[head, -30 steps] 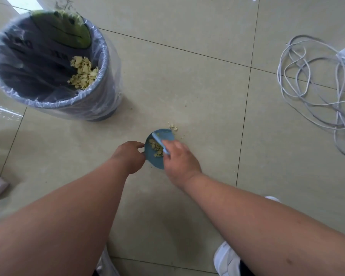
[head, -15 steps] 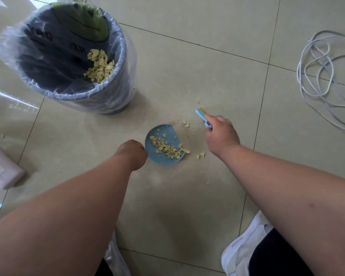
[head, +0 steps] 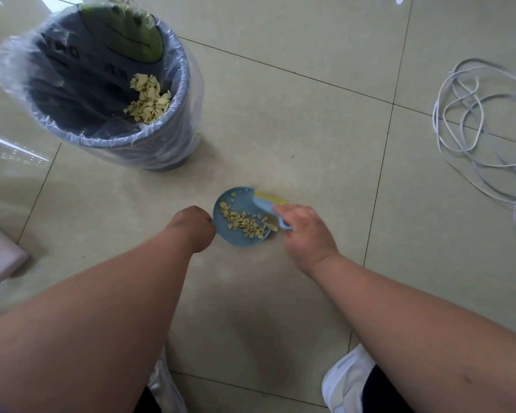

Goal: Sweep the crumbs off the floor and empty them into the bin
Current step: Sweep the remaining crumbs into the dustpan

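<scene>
Head view, hands: left hand point(head: 195, 226) is fisted on the rear edge of the blue dustpan point(head: 239, 217), pinned flat to the floor point(head: 295, 138) so crumbs can be pushed in w/o it sliding. Right hand point(head: 306, 231) is clamped round the small brush point(head: 270, 205), bristles laid at the pan's open lip.
Task thing: crumbs point(head: 243, 223) are piled inside the pan; none clearly seen loose on tiles.
Step (judged): last strokes, then tipping into the bin.
Bin point(head: 173, 120): lined w/ clear bag, crumbs already inside, near, front-left; path to it unblocked.
Surroundings: white cable point(head: 471, 138) is coiled well apart, right; pink item point(head: 0, 254) at left edge; shoes below.
</scene>
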Demonstrator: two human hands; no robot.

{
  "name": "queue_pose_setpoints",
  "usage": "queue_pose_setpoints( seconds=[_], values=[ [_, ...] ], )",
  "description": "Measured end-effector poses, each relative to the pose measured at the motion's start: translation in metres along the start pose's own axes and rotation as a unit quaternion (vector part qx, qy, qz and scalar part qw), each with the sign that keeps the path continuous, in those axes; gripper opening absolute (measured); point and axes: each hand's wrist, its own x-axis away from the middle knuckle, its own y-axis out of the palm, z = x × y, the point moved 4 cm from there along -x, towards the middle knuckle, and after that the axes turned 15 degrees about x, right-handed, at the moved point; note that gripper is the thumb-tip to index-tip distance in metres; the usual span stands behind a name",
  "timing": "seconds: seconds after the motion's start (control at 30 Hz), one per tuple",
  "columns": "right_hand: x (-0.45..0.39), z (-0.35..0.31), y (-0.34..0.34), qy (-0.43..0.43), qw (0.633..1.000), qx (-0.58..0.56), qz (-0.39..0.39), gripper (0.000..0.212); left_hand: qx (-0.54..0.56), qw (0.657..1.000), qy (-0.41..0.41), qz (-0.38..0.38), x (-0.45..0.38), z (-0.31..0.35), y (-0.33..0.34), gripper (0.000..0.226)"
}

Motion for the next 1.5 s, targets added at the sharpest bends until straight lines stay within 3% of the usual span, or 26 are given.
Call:
queue_pose_setpoints(
  seconds=[0.13,0.23,0.47,0.83,1.0,1.17,1.33,1.5],
  values=[
    [0.019,0.062,-0.014,0.214,0.976,0.023,-0.013,0.044,-0.037,0.999,0.014,0.001,0.003,0.000,-0.003,0.023],
    [0.039,0.073,-0.006,0.267,0.962,0.043,-0.046,0.039,-0.056,0.998,0.019,-0.005,0.005,-0.001,-0.001,0.025],
    [0.035,0.014,0.023,0.262,0.961,0.039,-0.079,0.041,-0.062,0.998,0.022,-0.015,0.006,-0.001,0.006,0.027],
    [0.028,-0.091,0.047,0.078,0.988,0.021,-0.131,0.051,-0.048,0.998,0.028,-0.032,0.004,0.000,0.010,0.025],
    [0.010,-0.065,0.018,0.072,0.993,-0.073,-0.055,0.043,-0.035,0.998,0.027,-0.045,0.002,-0.006,0.004,0.032],
    [-0.021,0.010,-0.017,0.156,0.987,-0.021,0.020,0.034,-0.064,0.997,0.023,-0.044,0.004,-0.019,-0.007,0.034],
    [-0.011,0.042,-0.006,0.205,0.978,0.026,-0.033,0.034,-0.087,0.996,0.013,-0.036,0.002,-0.026,-0.012,0.029],
    [0.009,0.001,0.027,0.167,0.984,0.017,-0.067,0.040,-0.079,0.996,0.010,-0.032,0.001,-0.026,-0.008,0.028]
  ],
)
